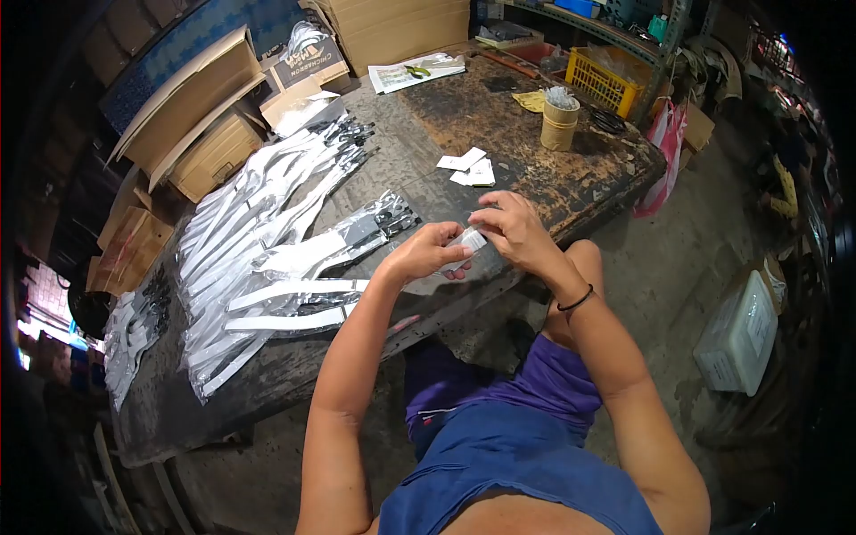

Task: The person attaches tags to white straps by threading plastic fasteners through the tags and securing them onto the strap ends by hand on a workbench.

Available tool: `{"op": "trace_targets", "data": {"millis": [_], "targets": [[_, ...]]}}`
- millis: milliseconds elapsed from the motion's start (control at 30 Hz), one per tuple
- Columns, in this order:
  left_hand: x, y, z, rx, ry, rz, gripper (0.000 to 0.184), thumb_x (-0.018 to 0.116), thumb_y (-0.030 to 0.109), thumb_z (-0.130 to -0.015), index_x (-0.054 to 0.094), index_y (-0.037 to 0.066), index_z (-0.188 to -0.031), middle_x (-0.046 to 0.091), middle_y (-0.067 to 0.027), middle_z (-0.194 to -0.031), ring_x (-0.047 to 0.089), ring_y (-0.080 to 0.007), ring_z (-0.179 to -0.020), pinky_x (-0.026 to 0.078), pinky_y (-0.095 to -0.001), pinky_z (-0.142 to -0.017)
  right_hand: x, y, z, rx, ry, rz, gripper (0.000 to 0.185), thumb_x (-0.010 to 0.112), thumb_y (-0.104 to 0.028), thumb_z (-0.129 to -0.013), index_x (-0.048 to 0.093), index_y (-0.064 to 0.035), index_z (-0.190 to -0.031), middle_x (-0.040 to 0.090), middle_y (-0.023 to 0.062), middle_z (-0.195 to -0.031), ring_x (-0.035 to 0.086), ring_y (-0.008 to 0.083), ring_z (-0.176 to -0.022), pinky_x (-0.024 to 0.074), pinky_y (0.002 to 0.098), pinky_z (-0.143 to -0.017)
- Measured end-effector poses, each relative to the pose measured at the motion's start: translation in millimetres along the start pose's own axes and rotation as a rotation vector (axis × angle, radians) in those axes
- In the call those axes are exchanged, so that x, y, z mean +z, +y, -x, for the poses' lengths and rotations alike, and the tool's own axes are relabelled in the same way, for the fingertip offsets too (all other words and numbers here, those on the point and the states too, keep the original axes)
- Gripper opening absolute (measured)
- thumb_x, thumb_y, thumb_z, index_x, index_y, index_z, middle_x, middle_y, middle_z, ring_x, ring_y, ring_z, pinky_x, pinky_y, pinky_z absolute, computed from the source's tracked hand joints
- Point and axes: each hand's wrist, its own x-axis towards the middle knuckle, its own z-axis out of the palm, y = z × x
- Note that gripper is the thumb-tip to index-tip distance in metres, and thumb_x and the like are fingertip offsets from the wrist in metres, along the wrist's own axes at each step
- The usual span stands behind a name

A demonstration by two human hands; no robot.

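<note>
My left hand (428, 252) is closed around a small white packet (468, 239) with a clear plastic sheen, above the table's front edge. The fingers of my right hand (517, 227) are bent in a pinch at the packet's upper end; what lies between the fingertips is too small to tell. Left of my hands, white elastic straps (299, 290) with black ends lie in clear plastic bags. A larger heap of bagged straps (245, 209) spreads behind them. Several small white cards (473, 169) lie loosely beyond my fingers.
On the worn dark table (419, 129) stand a brown tub (560, 125) of clear plastic pieces and a yellow crate (604, 83). Green-handled pliers (416, 71) rest on paper at the back. Cardboard boxes (214, 156) line the far left. A lidded plastic bin (738, 334) is on the floor.
</note>
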Motion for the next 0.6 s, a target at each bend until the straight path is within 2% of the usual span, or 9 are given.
{"op": "trace_targets", "data": {"millis": [67,100,167,367,600], "targets": [[-1.0,-1.5,1.0,0.021,-0.013,-0.039,0.02,0.064,0.013,-0.093,0.059,-0.002,-0.104,0.066,-0.0085,-0.089,0.066,-0.0139,-0.077,0.054,-0.0284,-0.069,-1.4,1.9,0.8,0.186,-0.187,-0.128,0.018,0.067,-0.007,-0.08,0.065,-0.0118,-0.097,0.064,0.007,-0.096,0.06,0.0266,-0.1,0.041,0.0435,-0.089],[-0.9,-2.6,1.3,0.02,-0.013,-0.039,0.02,0.064,0.013,-0.093,0.059,-0.002,-0.104,0.066,-0.0085,-0.089,0.066,-0.0139,-0.077,0.054,-0.0284,-0.069,-0.9,2.5,1.7,0.187,-0.187,-0.129,0.018,0.067,-0.007,-0.08,0.065,-0.0118,-0.097,0.064,0.007,-0.096,0.06,0.0266,-0.1,0.041,0.0435,-0.089],[1.8,-0.1,2.8,0.004,0.027,-0.086,0.02,0.066,0.015,-0.092,0.061,-0.003,-0.1,0.067,-0.0079,-0.088,0.066,-0.0138,-0.078,0.053,-0.0284,-0.071,-4.3,-1.2,1.0,0.158,-0.185,-0.134,0.02,0.067,-0.008,-0.081,0.06,-0.0125,-0.098,0.063,0.0044,-0.086,0.062,0.0247,-0.088,0.0393,0.0415,-0.085],[-7.0,-1.2,5.2,-0.006,0.018,-0.281,0.022,0.068,0.019,-0.091,0.062,-0.002,-0.097,0.067,-0.0064,-0.088,0.067,-0.0133,-0.082,0.052,-0.0281,-0.074,-11.0,-4.5,0.2,0.157,-0.238,-0.084,0.017,0.066,-0.006,-0.082,0.057,-0.013,-0.095,0.062,0.0031,-0.086,0.061,0.0233,-0.092,0.0338,0.0398,-0.09],[-11.5,-7.7,8.3,-0.013,-0.017,-0.182,0.022,0.068,0.019,-0.091,0.062,-0.001,-0.098,0.068,-0.0071,-0.087,0.067,-0.0141,-0.083,0.052,-0.0287,-0.075,-6.3,-3.8,1.9,0.11,-0.187,-0.03,0.017,0.065,-0.006,-0.082,0.057,-0.0135,-0.095,0.061,0.0037,-0.086,0.061,0.0242,-0.092,0.0347,0.0413,-0.093]]}}
